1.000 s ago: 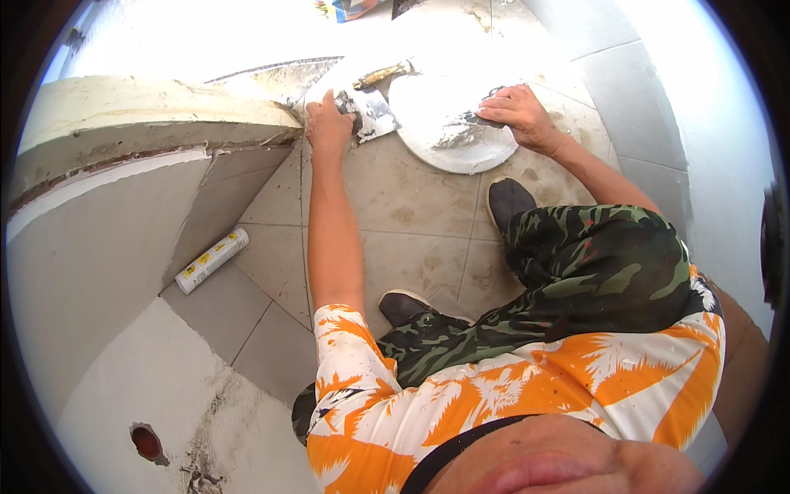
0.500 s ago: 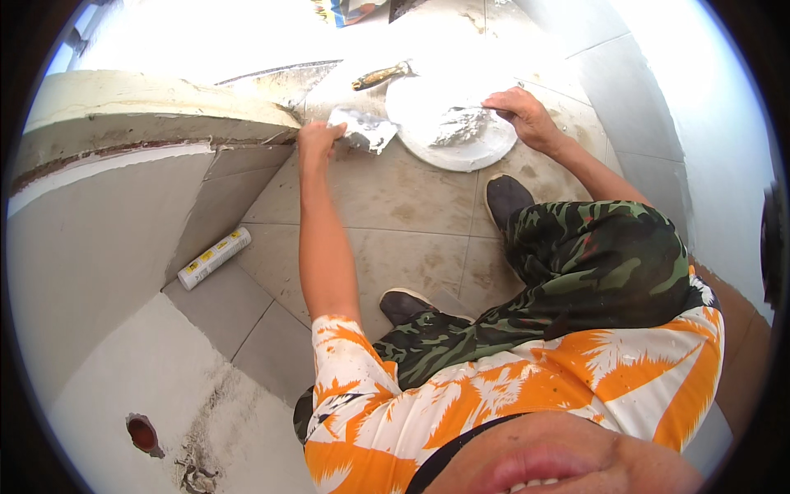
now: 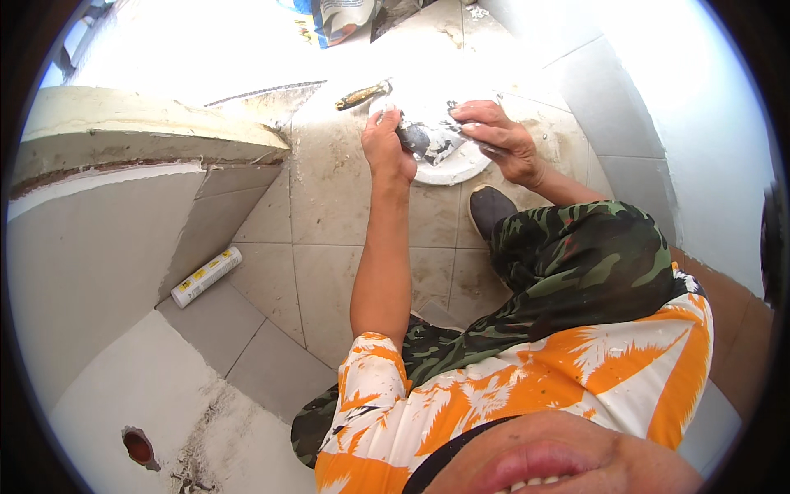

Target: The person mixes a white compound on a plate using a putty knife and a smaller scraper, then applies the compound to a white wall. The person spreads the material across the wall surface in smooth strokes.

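Observation:
My left hand (image 3: 388,150) is closed around a flat dark scraper (image 3: 421,140) smeared with white putty, held over the left side of a round white lid-like pan (image 3: 451,175). Close on its right, my right hand (image 3: 508,142) grips a thin putty knife (image 3: 491,148) with its fingers pressed along the blade. The two tools are very near each other; whether they touch I cannot tell. Glare and my hands hide much of the pan. A tool with a yellow-and-black handle (image 3: 362,95) lies at the pan's left edge.
A white cartridge tube (image 3: 207,277) lies by the low tiled wall (image 3: 247,177) at left. My shoe (image 3: 492,212) stands just in front of the pan. At the far side is a printed bag (image 3: 339,18). A hole (image 3: 138,446) opens in the surface at lower left.
My left hand has brought the scraper rightward over the pan. My right hand has lifted from the pan's right side and turned in, so the two tools are now close together.

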{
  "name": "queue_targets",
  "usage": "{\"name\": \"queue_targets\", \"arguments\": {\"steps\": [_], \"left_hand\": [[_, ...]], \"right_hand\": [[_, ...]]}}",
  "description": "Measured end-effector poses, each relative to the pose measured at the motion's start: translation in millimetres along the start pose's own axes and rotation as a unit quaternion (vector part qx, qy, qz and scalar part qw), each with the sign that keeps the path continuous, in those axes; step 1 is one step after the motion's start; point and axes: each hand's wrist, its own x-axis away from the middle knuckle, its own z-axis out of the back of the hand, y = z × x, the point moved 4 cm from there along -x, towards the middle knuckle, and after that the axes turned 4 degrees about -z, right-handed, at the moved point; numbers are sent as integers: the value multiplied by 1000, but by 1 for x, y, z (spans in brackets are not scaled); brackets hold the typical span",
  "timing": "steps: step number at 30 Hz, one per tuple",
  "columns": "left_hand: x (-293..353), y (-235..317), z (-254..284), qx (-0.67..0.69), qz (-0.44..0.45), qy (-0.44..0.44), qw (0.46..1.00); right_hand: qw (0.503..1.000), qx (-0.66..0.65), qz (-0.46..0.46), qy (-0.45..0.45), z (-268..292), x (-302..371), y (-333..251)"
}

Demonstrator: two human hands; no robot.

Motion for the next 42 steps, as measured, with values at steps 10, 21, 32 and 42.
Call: {"name": "queue_targets", "arguments": {"steps": [10, 21, 32, 42], "left_hand": [[-5, 2, 17, -30, 21, 17, 999], [-49, -3, 39, -52, -165, 21, 985], [-33, -24, 25, -101, -133, -4, 986], [-12, 62, -23, -329, -353, -12, 876]], "right_hand": [[973, 224, 25, -44, 17, 20, 44], [845, -313, -356, 247, 38, 36, 83], [819, -235, -371, 369, 55, 33, 106], [935, 336, 80, -83, 13, -16, 31]]}}
